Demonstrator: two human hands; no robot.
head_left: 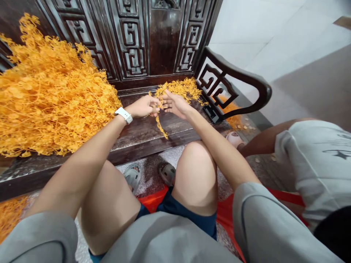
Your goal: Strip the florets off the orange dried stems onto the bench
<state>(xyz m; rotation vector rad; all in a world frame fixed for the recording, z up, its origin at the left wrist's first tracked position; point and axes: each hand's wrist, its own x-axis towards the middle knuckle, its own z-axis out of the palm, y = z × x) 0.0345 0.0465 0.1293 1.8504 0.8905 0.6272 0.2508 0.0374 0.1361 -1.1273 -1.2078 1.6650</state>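
My left hand [143,106], with a white-banded watch [124,115] on its wrist, pinches a thin yellow-orange plant sprig [161,128]. The sprig's lower end dangles over the wooden bench seat. Close beside it is my right hand [177,105], fingers stretched out and thumb apart, its fingertips at the upper part of the sprig. Whether they touch it is hard to make out. Just behind my hands lies a small heap of yellow-orange bits [186,88]. Left of my left hand rises a large pile of yellow-orange branching sprigs [55,98].
The dark wooden bench [148,140] has a carved back [164,47] and a curved armrest [263,89] at right. Orange plant matter [231,111] lies on the floor beyond the armrest, more at lower left. A person in pale clothing [315,157] sits close on my right.
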